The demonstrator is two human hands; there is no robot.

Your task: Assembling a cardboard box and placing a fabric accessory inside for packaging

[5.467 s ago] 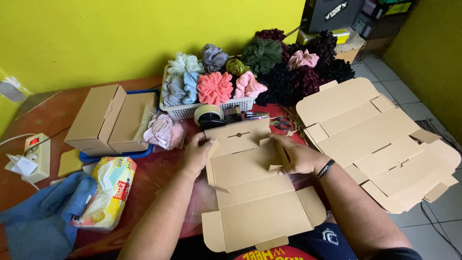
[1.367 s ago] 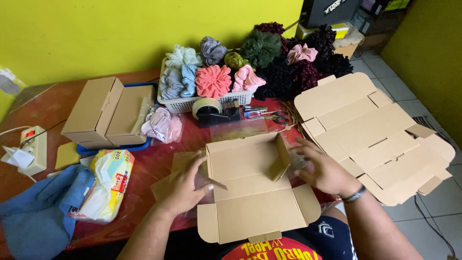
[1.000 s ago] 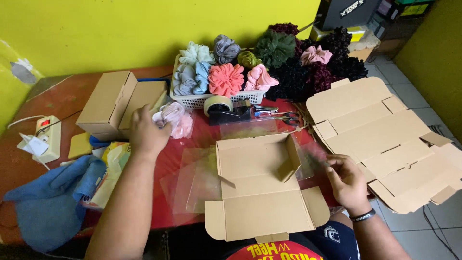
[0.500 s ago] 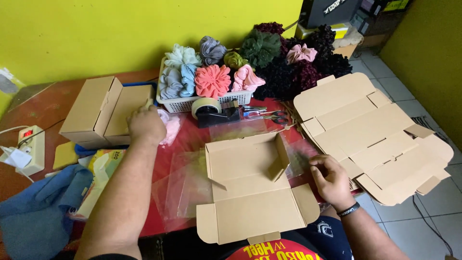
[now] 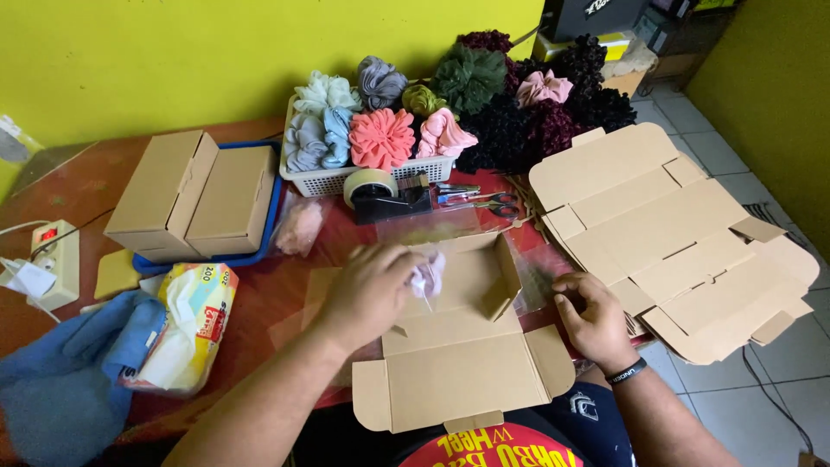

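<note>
— What sits at twelve o'clock?
— A white basket [image 5: 341, 180] of scrunchies [image 5: 381, 137], dark ones [image 5: 527, 121] piled just beside it at one.
— And in front of it?
— A tape dispenser [image 5: 385, 197], with scissors [image 5: 493, 203] beside it.
— At three?
— Flat cartons [image 5: 666, 233], stacked.
— Ten?
— Two closed boxes [image 5: 194, 195] on a blue tray [image 5: 203, 259].
— Lower left?
— A tissue pack [image 5: 186, 333], blue cloth [image 5: 65, 389], and a power strip [image 5: 54, 264] at nine.

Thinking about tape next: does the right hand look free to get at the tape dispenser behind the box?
Probably not yet: the right hand pinches a clear plastic bag, and the open cardboard box stands between it and the tape dispenser.
</note>
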